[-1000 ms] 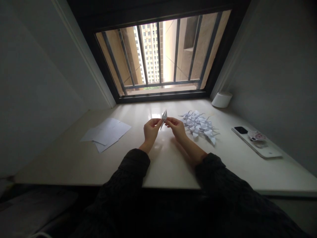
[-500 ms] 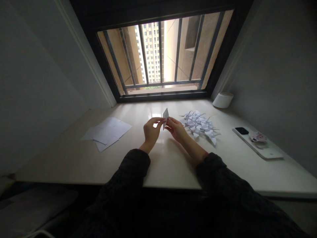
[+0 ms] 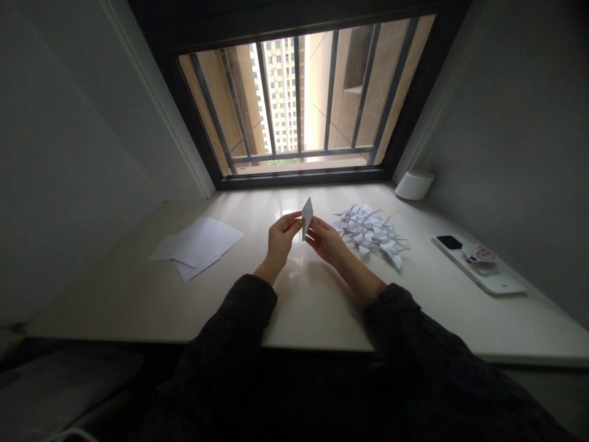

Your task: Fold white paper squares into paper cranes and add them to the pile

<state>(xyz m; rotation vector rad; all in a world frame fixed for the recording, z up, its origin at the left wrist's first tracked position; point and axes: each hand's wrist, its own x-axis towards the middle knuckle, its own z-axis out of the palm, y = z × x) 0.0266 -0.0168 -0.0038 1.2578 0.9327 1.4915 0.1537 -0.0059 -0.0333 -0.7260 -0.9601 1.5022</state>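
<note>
A piece of folded white paper (image 3: 307,210), narrow and diamond-shaped, stands upright between my hands a little above the tabletop. My left hand (image 3: 281,236) pinches its left edge with thumb and fingers. From the other side, my right hand (image 3: 326,238) grips the paper with closed fingertips. To the right of my right hand lies a heap of folded white paper cranes (image 3: 368,230). Some flat sheets of white paper (image 3: 207,242) overlap one another on the left.
The pale tabletop (image 3: 313,313) runs up to a barred window (image 3: 299,104). A white rounded object (image 3: 414,185) stands at the back right. On the right lies a white phone (image 3: 499,279) with a pink figure grip (image 3: 479,253) on its back.
My left hand has shifted slightly up and its fingers have moved along the folded paper's edge. My right hand stays nearly in place. The sheets and cranes have not moved.
</note>
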